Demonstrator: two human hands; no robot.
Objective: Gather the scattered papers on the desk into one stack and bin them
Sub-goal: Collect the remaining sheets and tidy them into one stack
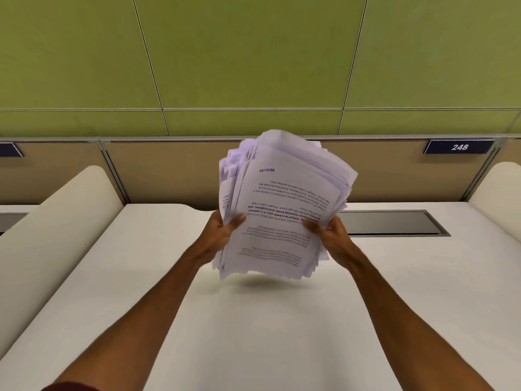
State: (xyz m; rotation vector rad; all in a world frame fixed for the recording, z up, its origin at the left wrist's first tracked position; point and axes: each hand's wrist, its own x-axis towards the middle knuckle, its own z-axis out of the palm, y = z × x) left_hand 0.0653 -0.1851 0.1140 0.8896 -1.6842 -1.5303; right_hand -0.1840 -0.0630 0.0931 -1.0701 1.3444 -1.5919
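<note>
A thick, uneven stack of printed white papers (284,204) is held up in the air above the white desk (253,334), tilted back toward the partition, its lower edge just clear of the surface with a shadow beneath. My left hand (222,230) grips the stack's left edge, thumb on the top sheet. My right hand (329,232) grips the right edge the same way. The sheets fan out at the top and their edges are not aligned. No loose sheets lie on the desk, and no bin is in view.
A dark cable slot (394,222) runs along the desk's back right. Cream curved dividers stand at the left (56,230) and right (499,193). Behind is a tan partition with a "248" plate (459,147) and a green wall above.
</note>
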